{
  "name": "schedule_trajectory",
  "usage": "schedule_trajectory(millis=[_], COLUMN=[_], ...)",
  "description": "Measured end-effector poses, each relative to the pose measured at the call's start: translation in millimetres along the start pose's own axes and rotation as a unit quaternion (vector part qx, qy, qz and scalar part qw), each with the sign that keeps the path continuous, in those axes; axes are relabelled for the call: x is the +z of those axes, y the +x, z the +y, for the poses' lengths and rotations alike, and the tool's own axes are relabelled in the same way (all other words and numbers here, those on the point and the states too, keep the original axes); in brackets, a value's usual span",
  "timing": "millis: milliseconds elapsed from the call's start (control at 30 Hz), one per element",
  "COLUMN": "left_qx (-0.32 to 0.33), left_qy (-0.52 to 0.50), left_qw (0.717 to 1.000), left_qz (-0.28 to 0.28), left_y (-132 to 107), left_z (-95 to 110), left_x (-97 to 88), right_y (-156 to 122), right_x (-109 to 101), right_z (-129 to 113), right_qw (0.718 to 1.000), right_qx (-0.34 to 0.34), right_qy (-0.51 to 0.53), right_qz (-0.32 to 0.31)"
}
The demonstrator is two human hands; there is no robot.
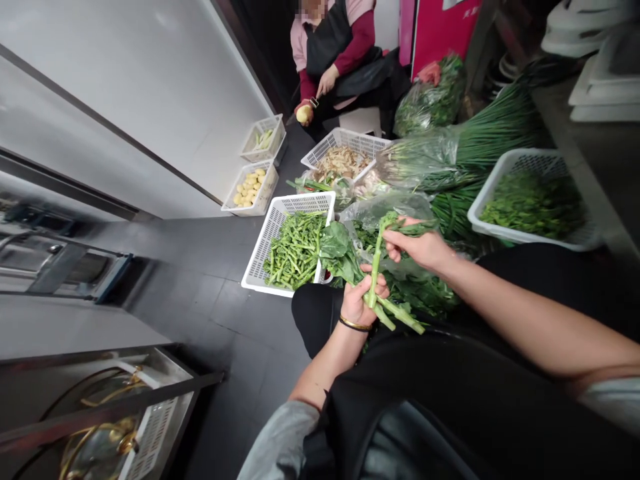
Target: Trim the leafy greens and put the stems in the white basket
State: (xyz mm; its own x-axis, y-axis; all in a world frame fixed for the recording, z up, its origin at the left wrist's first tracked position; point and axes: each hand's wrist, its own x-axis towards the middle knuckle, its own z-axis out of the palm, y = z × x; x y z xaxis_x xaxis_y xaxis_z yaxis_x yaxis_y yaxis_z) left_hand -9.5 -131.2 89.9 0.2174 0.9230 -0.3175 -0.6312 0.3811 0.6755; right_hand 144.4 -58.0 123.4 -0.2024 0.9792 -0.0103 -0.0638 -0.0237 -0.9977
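Observation:
My left hand (361, 300) is closed around a few thick leafy green stalks (400, 313) that look like Chinese broccoli. Their broad leaves (340, 253) stick out on the left, and the pale cut ends point to the lower right. With fingers pinched, my right hand (415, 243) grips the upper part of one upright stalk (377, 263), whose lower end meets the left hand. Just left of my hands stands a white basket (257, 257) of trimmed green stems (295, 250). More loose greens (417, 290) lie below my right hand, partly in clear plastic.
Across from me a person (330, 40) holds a potato (303, 115) and a peeler (314, 102). White baskets hold potatoes (250, 188), brownish pieces (343, 162) and leafy herbs (535, 207). Long green stalks (500, 130) lie in plastic on the right. A metal rack (185, 387) stands lower left.

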Motion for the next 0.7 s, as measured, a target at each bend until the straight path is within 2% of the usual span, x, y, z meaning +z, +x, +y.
schedule_trajectory(millis=[67, 100, 167, 233, 267, 333, 367, 400, 433, 500, 567, 633, 667, 700], left_qx=[0.018, 0.032, 0.064, 0.099, 0.116, 0.148, 0.147, 0.156, 0.160, 0.162, 0.129, 0.074, 0.052, 0.038], left_qy=[-0.001, 0.004, 0.015, 0.019, 0.021, 0.058, 0.080, 0.100, 0.117, 0.128, 0.132, 0.125, 0.116, 0.105], left_qw=[1.000, 0.999, 0.994, 0.987, 0.983, 0.972, 0.964, 0.945, 0.925, 0.915, 0.938, 0.972, 0.985, 0.992], left_qz=[0.018, 0.038, 0.087, 0.123, 0.137, 0.171, 0.206, 0.269, 0.325, 0.346, 0.295, 0.184, 0.118, 0.060], left_y=[-1, 0, 8, 27, 40, 68, 81, 93, 101, 106, 100, 85, 78, 70], left_z=[-4, -3, 9, 40, 62, 116, 143, 168, 188, 208, 199, 167, 146, 125], left_x=[2.7, 2.9, -0.9, -11.6, -19.4, -38.5, -48.5, -57.9, -66.0, -76.2, -76.4, -65.6, -56.5, -45.4], right_y=[-6, -11, -25, -37, -43, -53, -59, -65, -70, -77, -76, -64, -54, -43], right_x=[10, 14, 14, 0, -12, -41, -57, -71, -83, -97, -95, -79, -67, -53], right_z=[6, 12, 27, 47, 58, 81, 93, 104, 114, 125, 120, 97, 81, 64], right_qw=[0.995, 0.987, 0.957, 0.926, 0.918, 0.903, 0.889, 0.871, 0.853, 0.825, 0.806, 0.807, 0.819, 0.847], right_qx=[-0.043, -0.081, -0.164, -0.200, -0.192, -0.133, -0.093, -0.048, -0.006, 0.072, 0.118, 0.098, 0.059, 0.007], right_qy=[-0.078, -0.133, -0.236, -0.304, -0.329, -0.393, -0.431, -0.470, -0.496, -0.523, -0.542, -0.561, -0.559, -0.523], right_qz=[0.043, 0.036, -0.028, -0.098, -0.111, -0.114, -0.120, -0.135, -0.160, -0.204, -0.207, -0.158, -0.117, -0.094])
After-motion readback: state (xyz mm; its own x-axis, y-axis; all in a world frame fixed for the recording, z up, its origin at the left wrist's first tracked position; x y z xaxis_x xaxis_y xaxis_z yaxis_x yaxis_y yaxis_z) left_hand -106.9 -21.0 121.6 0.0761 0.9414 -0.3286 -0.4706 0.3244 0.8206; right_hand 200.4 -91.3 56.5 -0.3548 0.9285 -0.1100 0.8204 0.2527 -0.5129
